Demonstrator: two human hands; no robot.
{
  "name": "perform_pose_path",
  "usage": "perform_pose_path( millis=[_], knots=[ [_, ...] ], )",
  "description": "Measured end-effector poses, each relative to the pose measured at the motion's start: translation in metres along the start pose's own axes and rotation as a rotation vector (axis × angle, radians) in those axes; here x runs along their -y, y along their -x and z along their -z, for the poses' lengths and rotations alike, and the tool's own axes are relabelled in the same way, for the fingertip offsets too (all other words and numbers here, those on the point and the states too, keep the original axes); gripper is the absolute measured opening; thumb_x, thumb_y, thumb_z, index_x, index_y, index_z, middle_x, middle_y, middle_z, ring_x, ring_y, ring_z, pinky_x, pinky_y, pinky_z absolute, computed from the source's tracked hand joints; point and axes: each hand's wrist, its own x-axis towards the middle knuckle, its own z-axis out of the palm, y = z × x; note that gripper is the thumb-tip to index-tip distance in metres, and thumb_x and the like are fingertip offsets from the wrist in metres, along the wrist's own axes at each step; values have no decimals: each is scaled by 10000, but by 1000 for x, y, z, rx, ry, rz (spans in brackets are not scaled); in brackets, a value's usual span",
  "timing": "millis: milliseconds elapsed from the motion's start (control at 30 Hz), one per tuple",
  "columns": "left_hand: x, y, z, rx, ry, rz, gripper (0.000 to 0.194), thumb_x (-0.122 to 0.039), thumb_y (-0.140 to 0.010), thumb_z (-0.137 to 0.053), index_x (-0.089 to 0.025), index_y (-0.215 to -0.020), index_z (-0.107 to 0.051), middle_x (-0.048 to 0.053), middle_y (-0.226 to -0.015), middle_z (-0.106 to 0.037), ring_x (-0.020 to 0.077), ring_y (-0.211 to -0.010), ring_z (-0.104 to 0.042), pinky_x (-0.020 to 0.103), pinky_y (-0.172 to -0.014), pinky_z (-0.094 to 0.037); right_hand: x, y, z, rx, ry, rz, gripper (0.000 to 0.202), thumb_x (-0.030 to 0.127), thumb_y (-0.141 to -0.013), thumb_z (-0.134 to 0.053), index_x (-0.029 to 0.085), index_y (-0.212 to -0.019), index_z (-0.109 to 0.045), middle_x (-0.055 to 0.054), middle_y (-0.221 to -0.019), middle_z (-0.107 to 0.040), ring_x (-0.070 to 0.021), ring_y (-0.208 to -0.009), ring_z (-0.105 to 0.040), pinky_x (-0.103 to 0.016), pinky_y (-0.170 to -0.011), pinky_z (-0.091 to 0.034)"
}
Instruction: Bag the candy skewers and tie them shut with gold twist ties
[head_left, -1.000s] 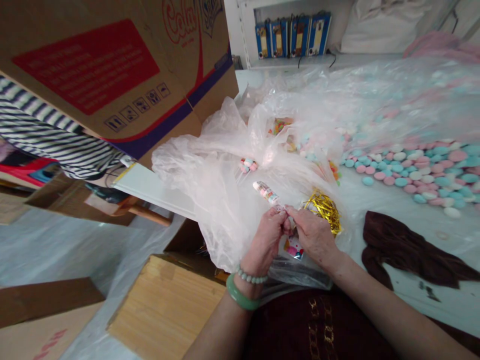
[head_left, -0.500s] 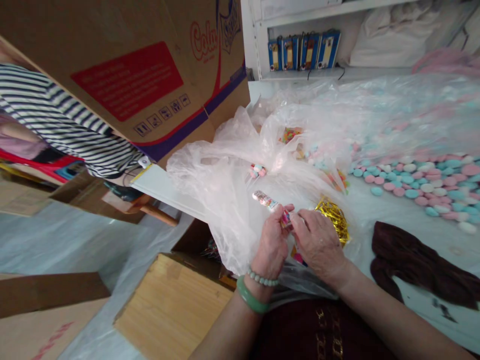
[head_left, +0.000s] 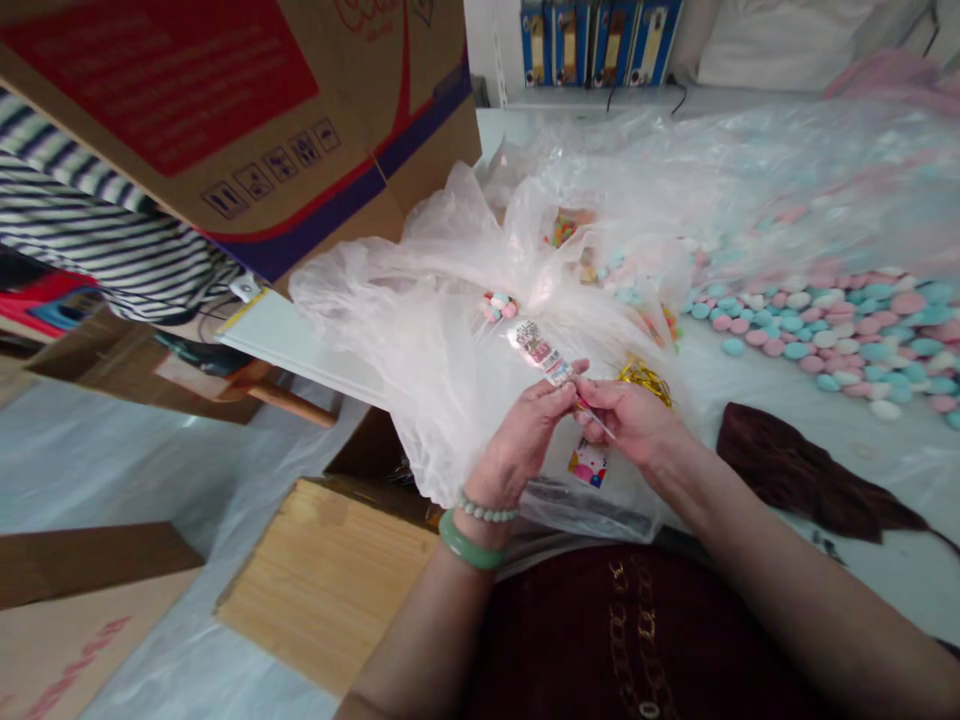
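Head view: a printed packet point(head_left: 538, 352) was held at a slant above crumpled clear plastic point(head_left: 442, 370), its lower end between both hands. Fingers of the left hand point(head_left: 541, 408) were closed in a pinch on that end; those of the right hand point(head_left: 621, 415) were closed on it too, their exact grip partly hidden. A thin pale stick point(head_left: 600, 421) was seen by the right fingers. Just below, a colourful card point(head_left: 588, 466) was noted; near the right hand, gold ties point(head_left: 646, 378). Farther right, pastel candies point(head_left: 840, 330) were spread beyond a dark cloth point(head_left: 806, 470).
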Motion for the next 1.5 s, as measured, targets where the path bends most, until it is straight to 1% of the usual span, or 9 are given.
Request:
perform_pose_path(
  millis=[133,300,467,567,700,800,1133,1233,1500],
  knots=[
    [-6,4,-2,-84,-217,-144,114,-235,-763,-705,-127,-726,-708,71,-800,-703,139,-737,-619,240,-733,-440,18,10,5,-228,437,352,136,314,-709,-653,190,-663,-620,0,-668,-592,-134,-642,-513,-245,-546,-372],
    [-1,6,-13,55,-274,19,313,-398,-799,-648,-125,-647,-652,36,-549,-585,104,-429,-493,241,-468,-363,27,8,-11,-120,214,358,186,286,-680,-663,203,-842,-623,13,-731,-619,-119,-598,-513,-245,-546,-394],
    [14,-1,-8,-359,-428,-179,295,-331,-708,-729,-149,-527,-584,-35,-462,-480,45,-377,-338,217,-402,-214,10,-2,-4,-305,157,409,140,291,-692,-636,190,-767,-575,27,-682,-570,-113,-601,-497,-246,-578,-396],
    [17,-4,3,-448,-466,-260,271,-302,-706,-710,-151,-521,-581,-40,-466,-473,44,-424,-352,201,-430,-227,-2,6,17,-321,624,461,103,290,-786,-558,204,-762,-608,6,-719,-591,-150,-680,-525,-285,-658,-409],
    [15,-6,12,-444,-342,-132,242,-317,-710,-680,-150,-574,-570,-53,-451,-439,27,-367,-271,203,-391,-155,-25,23,35,-183,1478,570,193,176,-837,-536,200,-664,-619,-59,-766,-610,-206,-819,-530,-325,-752,-387],
    [16,-7,12,-414,-284,-76,236,-318,-695,-680,-144,-587,-561,-53,-454,-438,22,-346,-279,200,-370,-133,-40,25,38,-184,1728,617,164,140,-854,-530,178,-744,-646,-96,-810,-609,-226,-837,-519,-341,-774,-384],
    [22,-12,21,-339,-85,96,175,-284,-701,-636,-138,-655,-552,-61,-461,-427,5,-323,-244,186,-348,-107,-20,7,65,-223,1339,579,219,204,-895,-478,200,-698,-574,-25,-761,-580,-180,-792,-528,-293,-742,-384],
    [24,-15,20,-335,-67,138,171,-280,-707,-618,-141,-648,-538,-63,-450,-419,7,-316,-240,185,-344,-111,-16,9,59,-152,1415,558,220,231,-907,-485,202,-726,-607,-34,-821,-609,-182,-848,-541,-287,-776,-386],
    [28,-18,21,-320,-63,161,132,-248,-700,-578,-137,-643,-535,-70,-434,-407,11,-307,-231,188,-343,-104,-26,2,31,-310,1813,465,187,202,-887,-477,163,-791,-633,-106,-856,-623,-240,-853,-545,-338,-743,-368]
  ],
)
